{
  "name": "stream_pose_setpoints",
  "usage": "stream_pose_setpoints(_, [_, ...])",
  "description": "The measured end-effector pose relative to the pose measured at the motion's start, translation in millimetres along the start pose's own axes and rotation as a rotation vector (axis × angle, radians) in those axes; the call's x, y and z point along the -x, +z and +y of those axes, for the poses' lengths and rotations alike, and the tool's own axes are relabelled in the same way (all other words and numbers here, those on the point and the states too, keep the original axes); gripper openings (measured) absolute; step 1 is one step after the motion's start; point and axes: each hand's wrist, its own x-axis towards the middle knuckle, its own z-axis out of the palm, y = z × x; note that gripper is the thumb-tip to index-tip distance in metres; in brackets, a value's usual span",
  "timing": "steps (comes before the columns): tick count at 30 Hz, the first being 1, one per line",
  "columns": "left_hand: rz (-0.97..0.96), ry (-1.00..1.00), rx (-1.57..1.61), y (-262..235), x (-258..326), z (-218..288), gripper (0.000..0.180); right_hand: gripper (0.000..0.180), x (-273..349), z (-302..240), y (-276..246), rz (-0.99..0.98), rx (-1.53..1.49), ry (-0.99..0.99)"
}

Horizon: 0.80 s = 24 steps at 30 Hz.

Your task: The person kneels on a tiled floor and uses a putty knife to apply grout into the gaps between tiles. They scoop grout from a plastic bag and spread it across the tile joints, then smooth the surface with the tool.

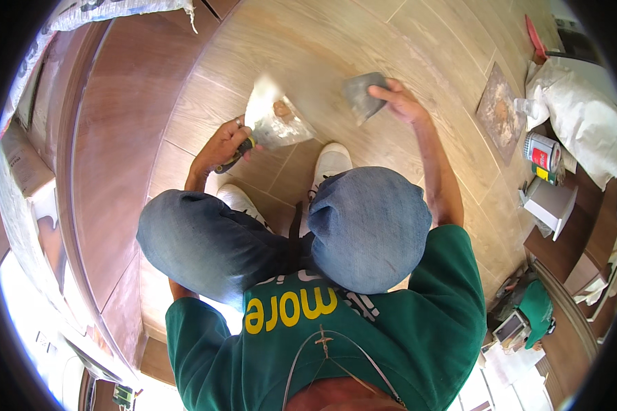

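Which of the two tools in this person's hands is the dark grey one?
The flat piece in the right hand; the left hand holds a tool with a shiny, pale blade and black-and-yellow handle.

Across the chest of your green T-shirt, large yellow lettering and smaller white lettering stand upside down in the view. To your right, the can carries pale print on its red label, too small to make out reliably.
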Motion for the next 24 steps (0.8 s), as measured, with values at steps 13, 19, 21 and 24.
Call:
stream_pose_setpoints(13, [0.021,0.021,0.103,-4.7,11.0,9.7,0.034,0.035,-139.9,-62.4,4.1,-0.032,1.029,-0.206])
stream_pose_setpoints(19, [0.062,0.019,0.063,-3.8,14.8,15.2,0.033,0.045,-127.7,-39.1,7.1,-0.026,1.890,-0.703])
stream_pose_setpoints(21, [0.095,0.037,0.061,-0.3,18.6,12.8,0.033,0.052,-83.2,-44.0,6.0,-0.098,1.921,-0.526])
stream_pose_setpoints(24, [0.107,0.046,0.098,-0.4,11.0,12.9,0.033,0.060,-33.0,15.0,-75.6,0.045,1.786,-0.587])
